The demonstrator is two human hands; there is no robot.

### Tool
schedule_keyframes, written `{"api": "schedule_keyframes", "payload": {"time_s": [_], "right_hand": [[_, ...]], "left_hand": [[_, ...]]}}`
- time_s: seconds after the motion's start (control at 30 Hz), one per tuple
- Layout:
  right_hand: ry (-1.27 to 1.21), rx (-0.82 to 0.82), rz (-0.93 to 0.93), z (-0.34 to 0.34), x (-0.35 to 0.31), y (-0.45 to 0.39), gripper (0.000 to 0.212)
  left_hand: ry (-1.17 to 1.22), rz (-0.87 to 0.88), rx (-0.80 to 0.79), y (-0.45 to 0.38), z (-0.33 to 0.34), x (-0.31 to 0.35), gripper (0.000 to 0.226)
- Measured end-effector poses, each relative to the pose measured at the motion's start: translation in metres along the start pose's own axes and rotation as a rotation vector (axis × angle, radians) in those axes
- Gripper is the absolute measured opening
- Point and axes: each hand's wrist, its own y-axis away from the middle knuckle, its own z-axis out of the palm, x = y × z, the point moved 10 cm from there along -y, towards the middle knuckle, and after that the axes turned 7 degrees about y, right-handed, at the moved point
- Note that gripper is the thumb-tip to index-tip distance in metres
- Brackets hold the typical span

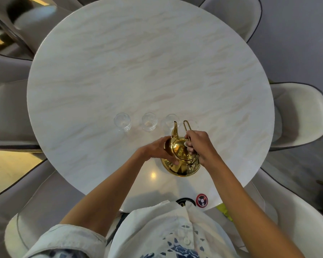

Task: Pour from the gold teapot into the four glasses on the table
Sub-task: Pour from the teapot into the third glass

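Observation:
A shiny gold teapot (179, 161) is tilted forward near the front of the round marble table (138, 71). Its spout tip hangs over the third clear glass (171, 122) from the left. My left hand (157, 149) cups the pot's left side. My right hand (199, 146) grips the wire handle and presses on the lid knob. Two more clear glasses stand in the row to the left, one (122, 121) at the far left and one (149, 121) beside it. A fourth glass (193, 124) is mostly hidden behind the handle; I cannot tell if liquid flows.
Pale upholstered chairs ring the table, one at the right (298, 114) and one at the front left (35, 211). A round red sticker (202, 200) and a black one (185, 201) sit at the table's near edge.

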Motion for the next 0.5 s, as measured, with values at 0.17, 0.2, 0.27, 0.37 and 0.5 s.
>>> {"api": "schedule_keyframes", "payload": {"time_s": [0.17,0.2,0.27,0.37,0.5], "right_hand": [[0.005,-0.055,-0.029,0.022,-0.007,0.005,0.016],[0.013,-0.064,-0.035,0.026,-0.010,0.006,0.016],[0.036,-0.084,-0.043,0.036,-0.016,0.007,0.016],[0.045,-0.114,-0.061,0.051,-0.028,0.009,0.016],[0.068,-0.125,-0.060,0.067,-0.045,0.008,0.016]], "left_hand": [[-0.004,0.019,0.043,0.018,-0.013,-0.005,0.102],[0.003,0.018,0.046,0.021,-0.016,-0.007,0.102],[0.019,0.019,0.056,0.027,-0.022,-0.012,0.101],[0.045,0.041,0.059,0.035,-0.031,-0.017,0.087],[0.088,0.052,0.058,0.040,-0.041,-0.025,0.080]]}}
